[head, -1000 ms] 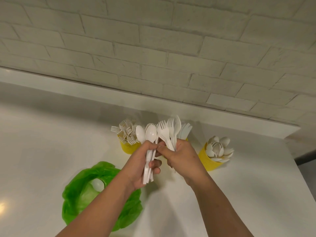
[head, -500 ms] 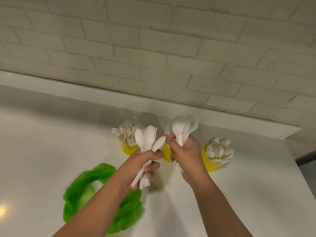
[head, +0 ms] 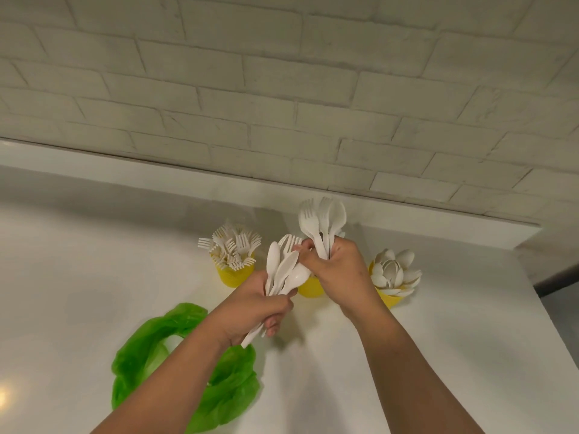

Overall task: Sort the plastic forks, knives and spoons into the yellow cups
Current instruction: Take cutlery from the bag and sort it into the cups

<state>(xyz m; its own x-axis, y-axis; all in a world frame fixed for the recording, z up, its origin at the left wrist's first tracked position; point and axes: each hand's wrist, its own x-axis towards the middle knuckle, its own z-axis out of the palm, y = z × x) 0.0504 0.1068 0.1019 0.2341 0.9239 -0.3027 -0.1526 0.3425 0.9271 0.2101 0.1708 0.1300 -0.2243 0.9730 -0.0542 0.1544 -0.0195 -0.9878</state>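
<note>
My left hand [head: 261, 303] grips a bunch of white plastic spoons [head: 283, 270] with a fork among them, held above the counter. My right hand [head: 340, 269] grips a bundle of white forks and spoons [head: 322, 227], heads up, and its fingertips touch the fork in the left bunch. Three yellow cups stand behind the hands: the left cup [head: 235, 275] is full of forks, the middle cup [head: 310, 286] is mostly hidden by my hands, and the right cup [head: 387, 297] holds spoons.
A crumpled green plastic bag [head: 156, 346] lies on the white counter [head: 78, 277] under my left forearm. A white brick wall [head: 282, 104] rises behind a low ledge. The counter's right edge [head: 551, 324] drops off beyond the spoon cup.
My hands have come back together: the right hand's fingertips now touch the fork in the left hand's bunch. The left bunch has tilted and fanned out a little.
</note>
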